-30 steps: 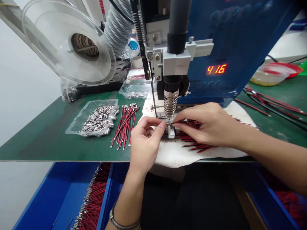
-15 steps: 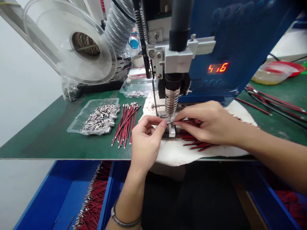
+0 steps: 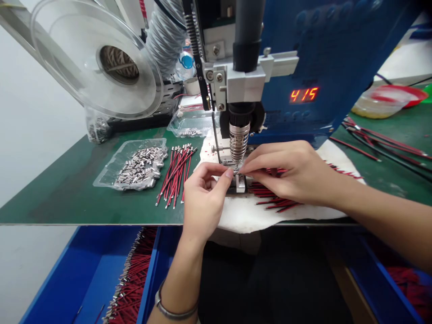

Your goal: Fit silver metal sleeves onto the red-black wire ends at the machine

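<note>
Under the spring-wrapped tip [image 3: 239, 143] of a soldering machine, both hands meet at a small metal fixture [image 3: 240, 183]. My left hand [image 3: 209, 191] is closed in a pinch at the fixture's left side; what lies between thumb and forefinger is too small to make out. From the right, my right hand [image 3: 290, 173] pinches at the same spot, and its fingertips hide what they hold. Beneath my right hand, several red-and-black wires [image 3: 266, 192] lie on a white cloth [image 3: 246, 216]. The machine's blue housing [image 3: 286, 121] shows a red number display [image 3: 304, 95].
Left on the green table [image 3: 60, 180] are a clear tray [image 3: 104, 173] of metal parts and a bundle of wires with metal ends [image 3: 175, 175]. A clear reel [image 3: 77, 67] stands behind. Blue bins [image 3: 84, 270] sit below the table edge; loose cables [image 3: 391, 144] lie right.
The display has gone from 416 to 415. My right hand's fingertips have moved slightly left, closer to my left hand's. The whole view has shifted a little.
</note>
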A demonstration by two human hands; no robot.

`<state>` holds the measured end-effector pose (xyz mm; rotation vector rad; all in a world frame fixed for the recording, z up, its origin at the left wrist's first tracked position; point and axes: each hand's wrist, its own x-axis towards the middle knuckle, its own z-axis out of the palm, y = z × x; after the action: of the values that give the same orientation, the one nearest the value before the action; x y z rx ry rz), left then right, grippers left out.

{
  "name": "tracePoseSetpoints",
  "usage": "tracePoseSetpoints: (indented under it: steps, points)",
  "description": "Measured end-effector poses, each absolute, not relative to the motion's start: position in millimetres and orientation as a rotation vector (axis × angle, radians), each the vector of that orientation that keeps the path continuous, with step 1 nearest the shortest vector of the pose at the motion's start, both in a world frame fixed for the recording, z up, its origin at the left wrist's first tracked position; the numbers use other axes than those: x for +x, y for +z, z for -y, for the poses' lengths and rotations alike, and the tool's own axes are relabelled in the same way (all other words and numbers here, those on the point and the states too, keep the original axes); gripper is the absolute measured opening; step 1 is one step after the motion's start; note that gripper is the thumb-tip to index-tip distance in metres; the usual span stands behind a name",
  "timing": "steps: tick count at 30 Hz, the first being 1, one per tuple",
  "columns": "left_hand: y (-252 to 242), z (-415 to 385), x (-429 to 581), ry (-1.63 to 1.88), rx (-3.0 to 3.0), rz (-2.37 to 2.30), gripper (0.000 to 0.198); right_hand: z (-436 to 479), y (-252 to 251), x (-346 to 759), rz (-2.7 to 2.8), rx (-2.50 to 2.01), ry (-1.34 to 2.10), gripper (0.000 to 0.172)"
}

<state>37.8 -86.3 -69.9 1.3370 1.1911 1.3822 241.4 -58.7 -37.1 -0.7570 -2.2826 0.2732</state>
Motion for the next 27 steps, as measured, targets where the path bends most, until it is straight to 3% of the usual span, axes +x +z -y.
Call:
tracePoseSetpoints:
  steps: [8,27]
  points:
    - [-68.8,85.2,38.5,1.379,1.32,-1.18,0.017,58.3,-37.2,241.3,2.261,-0.684,0.201,0.021]
    - [-69.9,83.9,38.5,1.393,1.336,-1.175,0.016,53.1,-40.9,248.5,2.407,-0.5,-0.358,0.02]
